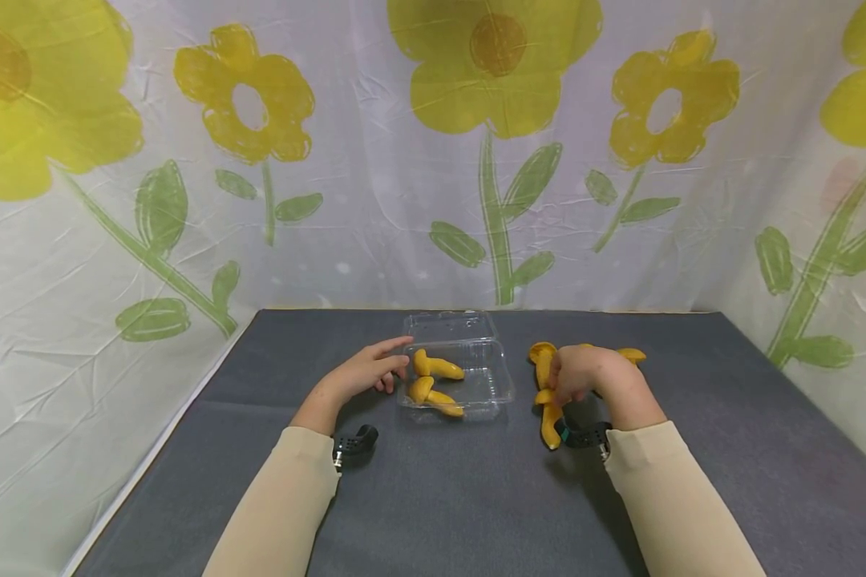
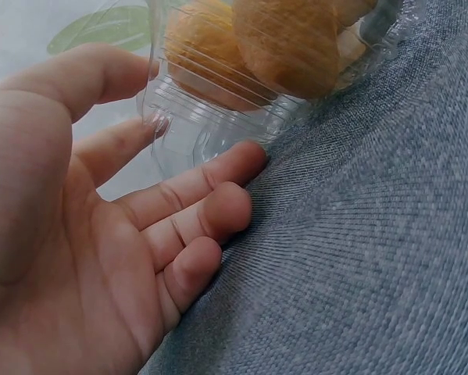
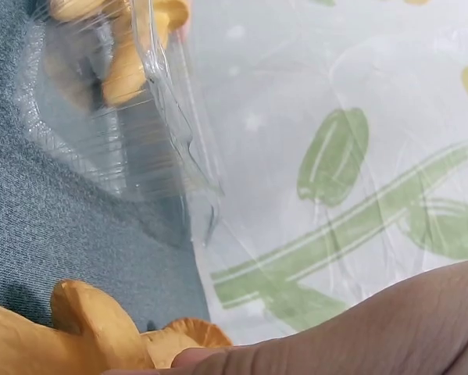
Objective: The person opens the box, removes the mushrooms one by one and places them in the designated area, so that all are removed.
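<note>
A clear plastic clamshell box (image 1: 487, 385) sits with its lid (image 1: 451, 326) folded back, and two yellow mushrooms, one upper (image 1: 440, 368) and one lower (image 1: 443, 401), lie inside its left part. At the box's left side is my left hand (image 1: 364, 373); its thumb and index fingertips are right at the clear rim, the other fingers loosely bent. To the right, my right hand (image 1: 595, 373) reaches down over more yellow mushrooms, fingertips at the cap of a front mushroom (image 1: 551, 425). I cannot tell whether they grip it. Another mushroom (image 1: 541, 357) lies just behind.
More mushrooms, one cap showing (image 1: 631, 354), lie partly hidden behind my right hand. Dark grey cloth (image 1: 447, 497) covers the table. A white curtain (image 1: 375, 200) printed with yellow flowers hangs along the back and both sides.
</note>
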`<act>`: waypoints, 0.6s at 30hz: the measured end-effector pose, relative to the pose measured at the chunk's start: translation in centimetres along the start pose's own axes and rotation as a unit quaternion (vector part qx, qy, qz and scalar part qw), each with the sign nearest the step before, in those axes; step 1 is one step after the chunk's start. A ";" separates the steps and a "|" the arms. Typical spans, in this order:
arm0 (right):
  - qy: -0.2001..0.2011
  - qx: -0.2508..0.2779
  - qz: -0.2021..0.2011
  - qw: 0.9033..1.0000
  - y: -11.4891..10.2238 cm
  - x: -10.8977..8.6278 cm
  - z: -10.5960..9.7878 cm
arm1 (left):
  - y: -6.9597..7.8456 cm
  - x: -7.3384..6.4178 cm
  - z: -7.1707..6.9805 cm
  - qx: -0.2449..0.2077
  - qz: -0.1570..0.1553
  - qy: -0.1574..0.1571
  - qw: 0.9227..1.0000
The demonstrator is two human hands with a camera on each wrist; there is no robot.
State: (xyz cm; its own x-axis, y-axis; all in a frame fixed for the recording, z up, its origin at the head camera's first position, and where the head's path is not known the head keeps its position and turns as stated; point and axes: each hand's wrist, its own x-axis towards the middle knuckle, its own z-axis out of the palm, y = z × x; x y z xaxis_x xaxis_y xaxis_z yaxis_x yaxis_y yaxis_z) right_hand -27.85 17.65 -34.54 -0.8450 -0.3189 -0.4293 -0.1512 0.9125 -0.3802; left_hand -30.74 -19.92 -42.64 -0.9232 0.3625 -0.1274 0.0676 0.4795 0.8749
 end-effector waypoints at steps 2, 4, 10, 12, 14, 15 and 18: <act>0.002 0.004 0.002 1.000 0.0 0.0 0.0 | 0.0 0.1 0.0 0.000 0.001 0.000 1.000; 0.004 0.005 0.002 1.000 0.0 0.0 0.0 | 0.0 0.1 0.0 0.000 0.001 0.000 1.000; 0.007 0.019 -0.007 1.000 -0.2 -0.2 -0.3 | -0.1 0.1 -0.1 0.001 0.001 -0.001 1.000; 0.013 0.024 -0.011 1.000 -0.3 -0.4 -0.5 | -0.2 0.1 -0.1 0.001 0.002 -0.002 1.000; 0.021 0.029 -0.010 0.999 -0.4 -0.6 -0.6 | -0.2 0.1 -0.1 0.000 0.003 -0.003 1.000; 0.024 0.030 -0.009 0.999 -0.5 -0.6 -0.6 | -0.2 0.0 -0.1 0.000 0.003 -0.002 1.000; 0.031 0.025 -0.002 0.999 -0.8 -0.9 -0.7 | -0.1 0.0 -0.1 0.001 0.002 -0.002 1.000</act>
State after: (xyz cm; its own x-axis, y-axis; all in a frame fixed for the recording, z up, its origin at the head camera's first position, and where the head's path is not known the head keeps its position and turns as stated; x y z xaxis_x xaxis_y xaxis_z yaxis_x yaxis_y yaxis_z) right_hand -27.38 17.37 -33.25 -0.8753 -0.3041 -0.3761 -0.1301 0.8970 -0.4225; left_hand -30.78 -20.03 -42.71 -0.9217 0.3673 -0.1249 0.0727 0.4798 0.8744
